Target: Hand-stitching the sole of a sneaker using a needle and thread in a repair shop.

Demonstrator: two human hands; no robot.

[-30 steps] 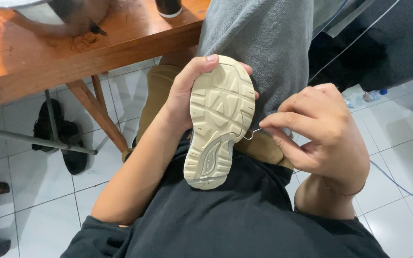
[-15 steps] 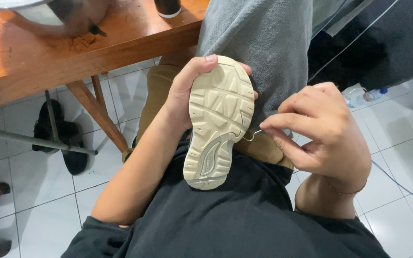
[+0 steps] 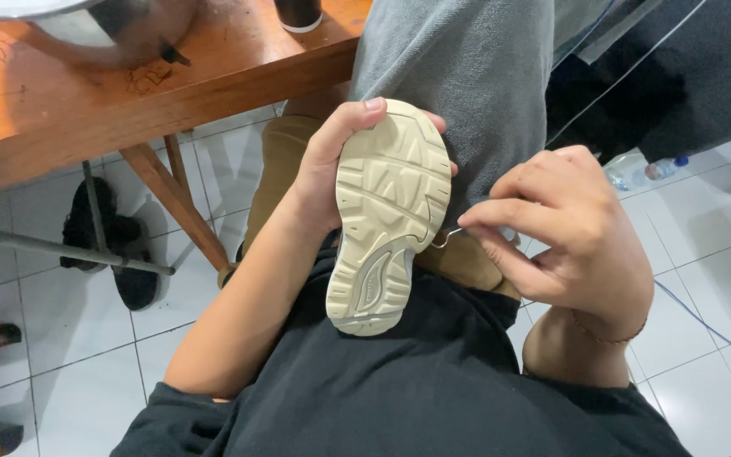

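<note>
So your left hand (image 3: pixel 332 169) grips cream shoe (image 3: pixel 387 216), sole up, over lap. Right hand (image 3: pixel 564 228) pinches thin metal needle (image 3: pixel 448 237) touching sole's right edge. Wooden table (image 3: pixel 86 101) far left.

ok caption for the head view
Left hand grips an upturned cream shoe while right hand pinches a thin metal tool at its edge.

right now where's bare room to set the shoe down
Bare white floor tiles lie right of the right hand, past the thin blue cord. Another bare patch of tiles sits below the black sandals, left of the left forearm. The lap is crowded: the left hand holds the beige shoe there, and the wooden table carries things.
</note>
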